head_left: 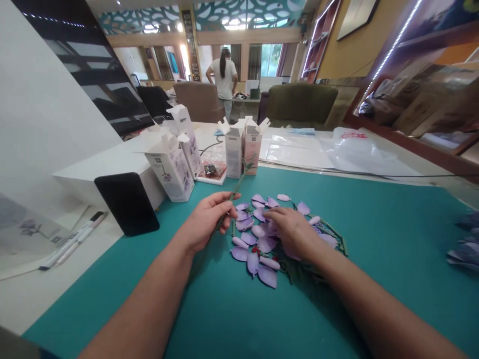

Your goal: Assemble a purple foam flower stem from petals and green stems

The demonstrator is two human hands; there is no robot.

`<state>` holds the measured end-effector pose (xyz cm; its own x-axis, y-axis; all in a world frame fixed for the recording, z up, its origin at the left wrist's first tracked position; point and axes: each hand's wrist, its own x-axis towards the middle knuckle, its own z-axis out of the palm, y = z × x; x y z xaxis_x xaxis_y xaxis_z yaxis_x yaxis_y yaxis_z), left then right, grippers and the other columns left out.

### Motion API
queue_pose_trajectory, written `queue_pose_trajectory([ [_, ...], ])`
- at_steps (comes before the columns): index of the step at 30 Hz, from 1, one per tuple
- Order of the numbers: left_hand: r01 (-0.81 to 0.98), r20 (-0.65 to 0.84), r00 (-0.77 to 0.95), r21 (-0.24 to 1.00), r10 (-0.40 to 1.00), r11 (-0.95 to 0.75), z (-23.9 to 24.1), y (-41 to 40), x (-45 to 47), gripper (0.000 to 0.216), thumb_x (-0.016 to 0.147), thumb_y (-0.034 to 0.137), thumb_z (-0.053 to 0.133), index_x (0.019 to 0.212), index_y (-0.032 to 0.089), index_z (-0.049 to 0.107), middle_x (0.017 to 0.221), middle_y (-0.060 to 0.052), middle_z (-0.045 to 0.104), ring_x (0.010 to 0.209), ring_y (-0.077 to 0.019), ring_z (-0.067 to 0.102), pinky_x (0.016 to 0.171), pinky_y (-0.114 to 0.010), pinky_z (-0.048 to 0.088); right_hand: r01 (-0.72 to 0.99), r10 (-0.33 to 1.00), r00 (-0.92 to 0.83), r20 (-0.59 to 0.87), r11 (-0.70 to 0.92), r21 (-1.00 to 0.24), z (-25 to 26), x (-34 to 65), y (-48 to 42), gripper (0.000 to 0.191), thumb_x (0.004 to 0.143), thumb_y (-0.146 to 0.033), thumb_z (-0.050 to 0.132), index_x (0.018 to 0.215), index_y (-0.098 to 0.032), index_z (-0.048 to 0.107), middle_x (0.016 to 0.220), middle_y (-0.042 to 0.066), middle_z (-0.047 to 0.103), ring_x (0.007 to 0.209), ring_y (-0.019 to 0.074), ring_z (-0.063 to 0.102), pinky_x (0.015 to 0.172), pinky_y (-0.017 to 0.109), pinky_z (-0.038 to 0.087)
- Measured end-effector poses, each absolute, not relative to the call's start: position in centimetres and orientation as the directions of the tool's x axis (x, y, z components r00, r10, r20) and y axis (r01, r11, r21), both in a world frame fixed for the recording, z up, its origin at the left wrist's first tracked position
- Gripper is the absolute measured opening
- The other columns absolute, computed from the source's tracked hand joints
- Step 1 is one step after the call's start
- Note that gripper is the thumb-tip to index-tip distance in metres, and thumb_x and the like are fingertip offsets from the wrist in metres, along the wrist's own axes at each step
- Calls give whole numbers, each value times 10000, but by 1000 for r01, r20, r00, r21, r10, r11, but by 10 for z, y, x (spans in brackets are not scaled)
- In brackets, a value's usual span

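Head view, only one available.

- left hand [209,222]: pinched closed on a thin green stem [235,188]. Thumb on top, the other fingers curled under it. The stem runs tilted up and away from the fingertips, and its far end is close to the pink carton [252,149]. Its near end is hidden under the hand.
- right hand [291,230]: palm down on the petal pile [258,259], fingers bent, with the tips on purple petals near the pile's middle. Can't tell whether it grips a petal or only presses on it, since the fingertips are hidden from this angle.
- The hands are near each other but not touching. The stem sits just beside the pile's far left edge.
- The pile is loose purple petals scattered flat on the teal mat [374,279], with more green stems [335,233] tangled at its right side, partly under the right forearm.
- Four open cartons stand upright beyond the mat's far edge: two lilac cartons [171,169] on the left, then a white carton [234,152] touching the pink one.
- A black slab [127,203] leans against a white box [105,167] on the left. Two markers [73,242] lie nearer, off the mat.
- More purple pieces [466,247] lie at the right edge, well apart from the hands.
- Clear plastic bags [348,149] lie on the table behind.
- A person [223,75] stands in the far background, facing away.
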<state>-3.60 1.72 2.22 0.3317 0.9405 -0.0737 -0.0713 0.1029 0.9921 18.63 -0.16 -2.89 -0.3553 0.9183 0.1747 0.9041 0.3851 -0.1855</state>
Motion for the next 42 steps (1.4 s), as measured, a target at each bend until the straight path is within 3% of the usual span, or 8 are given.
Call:
queue_pose_trajectory([
  [6, -62, -78, 328, 993, 941, 104, 23, 18, -37, 337, 777, 288, 589, 1074, 129, 577, 666, 17, 565, 431, -49, 443, 376, -168, 346, 981, 988, -48, 145, 74, -179, -16, 238, 42, 411, 892, -149, 346, 1203, -171, 613, 1188, 112, 637, 1069, 252, 578, 896, 340, 426],
  [10, -49, -96, 324, 992, 941, 118, 22, 20, -37, 360, 773, 297, 596, 1090, 129, 567, 666, 21, 563, 436, -50, 445, 379, -168, 344, 987, 992, 13, 125, 8, -162, -14, 261, 61, 424, 870, -130, 364, 1224, -140, 598, 1217, 141, 620, 1082, 269, 581, 908, 366, 430],
  [19, -28, -114, 317, 991, 942, 130, 23, 20, -37, 357, 780, 316, 596, 1084, 132, 566, 669, 25, 564, 439, -47, 435, 385, -165, 340, 974, 991, -120, 63, 130, -185, -31, 248, 74, 337, 842, -151, 469, 1074, -269, 684, 1121, 49, 673, 1012, 195, 612, 866, 268, 437],
  [27, -24, -119, 319, 991, 940, 134, 22, 21, -37, 352, 780, 308, 597, 1085, 133, 565, 669, 23, 569, 442, -49, 439, 391, -166, 345, 969, 998, 12, 54, 2, -247, -10, 269, 72, 336, 847, -154, 418, 1041, -216, 685, 1062, 62, 699, 953, 207, 632, 794, 288, 468],
  [32, -35, -118, 319, 990, 940, 137, 23, 20, -36, 341, 765, 296, 611, 1067, 140, 579, 654, 26, 565, 434, -51, 436, 388, -170, 346, 899, 966, -246, -78, 197, -392, -2, 245, 54, 345, 769, -314, 609, 1105, -248, 650, 979, 25, 688, 767, 156, 619, 669, 238, 461],
  [35, -30, -121, 317, 990, 941, 138, 22, 20, -35, 337, 764, 298, 614, 1061, 141, 583, 652, 26, 564, 433, -50, 433, 389, -170, 349, 907, 946, -320, -52, 290, -307, -5, 222, 49, 472, 702, -342, 686, 1158, -235, 631, 1103, 74, 633, 842, 182, 606, 712, 253, 438],
  [39, -21, -118, 322, 991, 939, 131, 21, 20, -34, 342, 770, 305, 610, 1069, 141, 584, 665, 22, 568, 438, -48, 435, 392, -166, 346, 928, 958, -283, -35, 265, -260, -13, 200, 55, 204, 762, -225, 604, 941, -203, 701, 931, 58, 683, 815, 175, 609, 681, 235, 409],
  [42, -18, -118, 325, 991, 938, 131, 21, 20, -35, 352, 768, 313, 614, 1073, 140, 586, 668, 20, 568, 440, -48, 438, 394, -168, 345, 933, 970, -242, 8, 235, -274, -11, 199, 60, 234, 817, -176, 510, 969, -203, 686, 921, 43, 705, 835, 165, 616, 690, 227, 410],
])
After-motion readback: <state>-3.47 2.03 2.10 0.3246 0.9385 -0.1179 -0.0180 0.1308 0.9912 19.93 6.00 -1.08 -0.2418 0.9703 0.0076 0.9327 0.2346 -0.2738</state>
